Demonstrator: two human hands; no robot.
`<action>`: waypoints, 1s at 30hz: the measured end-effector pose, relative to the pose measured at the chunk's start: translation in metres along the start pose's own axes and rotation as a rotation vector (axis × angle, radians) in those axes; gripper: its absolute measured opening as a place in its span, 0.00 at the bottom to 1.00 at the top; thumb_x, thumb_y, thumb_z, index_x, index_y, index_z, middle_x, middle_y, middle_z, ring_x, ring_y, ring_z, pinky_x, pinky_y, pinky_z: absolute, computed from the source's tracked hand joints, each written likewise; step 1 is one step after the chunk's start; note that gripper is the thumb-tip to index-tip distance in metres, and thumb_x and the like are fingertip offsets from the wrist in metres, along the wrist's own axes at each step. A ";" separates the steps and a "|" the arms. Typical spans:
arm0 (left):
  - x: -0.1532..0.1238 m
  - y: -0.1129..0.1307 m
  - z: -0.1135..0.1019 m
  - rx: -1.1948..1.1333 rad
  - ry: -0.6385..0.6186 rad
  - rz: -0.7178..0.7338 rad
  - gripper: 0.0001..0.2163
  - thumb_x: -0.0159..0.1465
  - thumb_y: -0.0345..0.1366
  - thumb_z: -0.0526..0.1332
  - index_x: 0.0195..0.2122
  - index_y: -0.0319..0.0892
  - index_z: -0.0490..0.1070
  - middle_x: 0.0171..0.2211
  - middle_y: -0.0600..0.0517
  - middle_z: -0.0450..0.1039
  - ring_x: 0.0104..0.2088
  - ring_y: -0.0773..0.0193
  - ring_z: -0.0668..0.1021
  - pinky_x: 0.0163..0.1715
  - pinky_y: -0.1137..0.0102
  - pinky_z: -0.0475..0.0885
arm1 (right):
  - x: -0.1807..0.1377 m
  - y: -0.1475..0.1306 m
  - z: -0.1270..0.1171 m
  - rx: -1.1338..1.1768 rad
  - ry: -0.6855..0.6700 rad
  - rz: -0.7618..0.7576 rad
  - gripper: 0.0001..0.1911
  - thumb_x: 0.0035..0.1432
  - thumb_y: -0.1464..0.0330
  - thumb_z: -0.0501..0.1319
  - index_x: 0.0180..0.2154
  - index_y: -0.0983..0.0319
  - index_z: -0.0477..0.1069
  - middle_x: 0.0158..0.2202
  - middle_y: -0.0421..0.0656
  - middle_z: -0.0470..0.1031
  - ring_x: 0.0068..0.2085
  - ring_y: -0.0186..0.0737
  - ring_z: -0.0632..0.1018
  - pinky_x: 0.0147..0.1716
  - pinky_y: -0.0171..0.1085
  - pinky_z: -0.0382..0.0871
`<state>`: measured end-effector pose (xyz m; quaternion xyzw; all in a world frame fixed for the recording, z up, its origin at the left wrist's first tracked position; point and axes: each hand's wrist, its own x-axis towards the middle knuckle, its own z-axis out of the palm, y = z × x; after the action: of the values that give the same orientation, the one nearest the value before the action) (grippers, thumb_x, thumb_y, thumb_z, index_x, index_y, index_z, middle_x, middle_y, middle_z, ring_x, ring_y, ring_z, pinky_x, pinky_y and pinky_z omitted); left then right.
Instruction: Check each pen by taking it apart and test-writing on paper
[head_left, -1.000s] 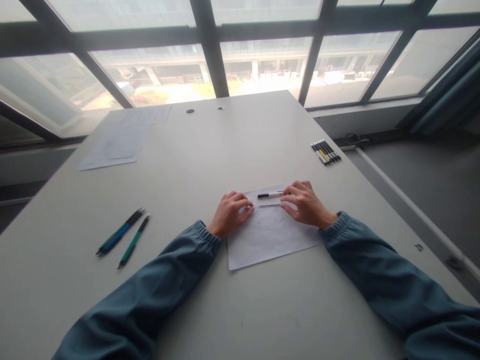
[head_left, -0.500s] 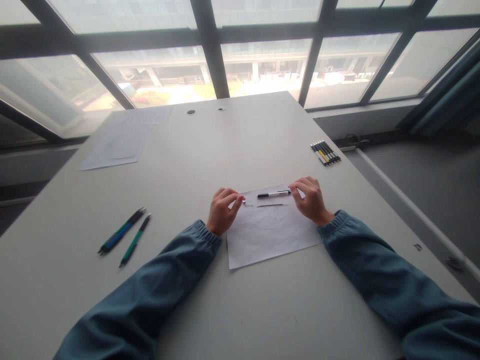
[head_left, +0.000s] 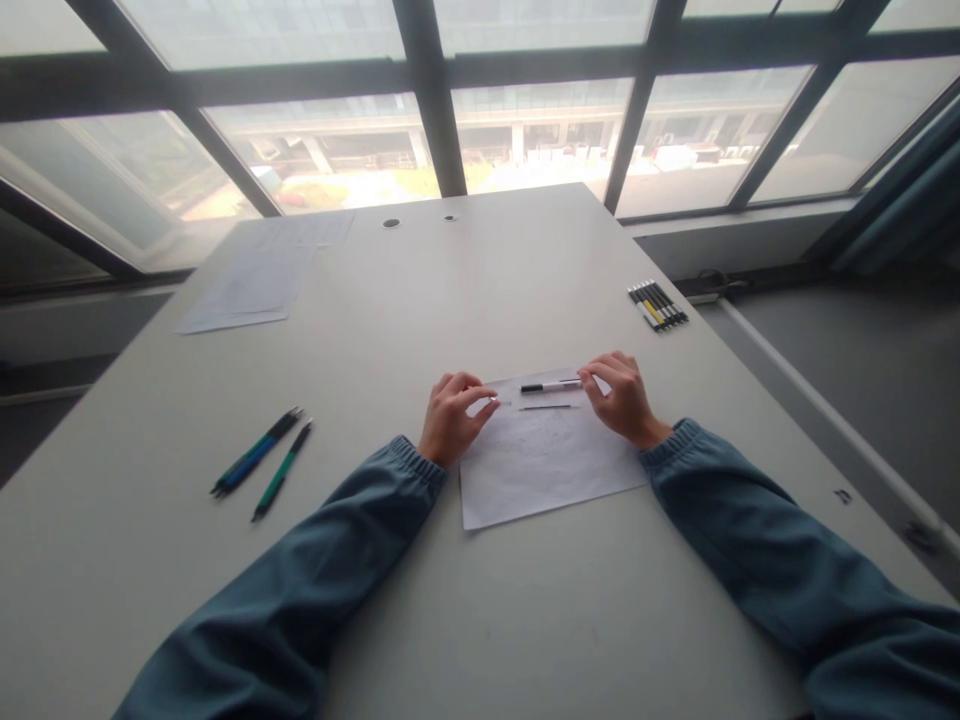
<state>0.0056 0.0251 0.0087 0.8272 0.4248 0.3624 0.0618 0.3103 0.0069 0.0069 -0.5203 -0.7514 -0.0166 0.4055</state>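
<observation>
A white sheet of paper (head_left: 547, 465) lies on the grey table (head_left: 465, 300) in front of me. On its far edge rests a pen barrel (head_left: 547, 386) with a black grip, and just below it a thin refill (head_left: 549, 407). My right hand (head_left: 621, 397) pinches the right end of the pen barrel. My left hand (head_left: 454, 415) is curled at the sheet's left corner, its fingertips pinched on a tiny part I cannot make out.
Two pens, blue and green (head_left: 270, 463), lie at the left. A row of several pens (head_left: 658, 304) sits near the right table edge. Loose papers (head_left: 251, 285) lie at the far left. Windows run behind the table.
Both hands lifted off the thin refill. The right hand moved up to the pen barrel's end; the left hand drew back left with a small piece pinched.
</observation>
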 end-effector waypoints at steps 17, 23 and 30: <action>0.005 0.000 0.005 0.079 -0.104 0.068 0.05 0.65 0.40 0.67 0.39 0.48 0.82 0.42 0.48 0.76 0.40 0.58 0.72 0.44 0.59 0.70 | 0.000 -0.007 0.002 0.038 -0.172 -0.121 0.06 0.64 0.68 0.61 0.35 0.58 0.76 0.36 0.44 0.77 0.42 0.45 0.72 0.45 0.46 0.61; 0.005 -0.002 0.007 0.080 -0.126 0.086 0.05 0.65 0.40 0.66 0.39 0.50 0.82 0.43 0.49 0.76 0.39 0.59 0.70 0.42 0.60 0.70 | -0.001 -0.004 0.006 0.066 -0.274 -0.199 0.05 0.63 0.71 0.63 0.35 0.58 0.77 0.36 0.43 0.77 0.42 0.44 0.72 0.45 0.45 0.61; 0.004 -0.003 0.009 0.074 -0.150 0.082 0.05 0.65 0.40 0.66 0.36 0.49 0.82 0.42 0.49 0.76 0.40 0.58 0.71 0.44 0.59 0.70 | -0.002 -0.002 0.008 0.078 -0.326 -0.215 0.03 0.63 0.68 0.64 0.35 0.59 0.77 0.36 0.44 0.77 0.42 0.44 0.72 0.45 0.45 0.60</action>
<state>0.0109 0.0320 0.0037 0.8705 0.3979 0.2856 0.0481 0.3047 0.0078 0.0011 -0.4170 -0.8583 0.0536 0.2942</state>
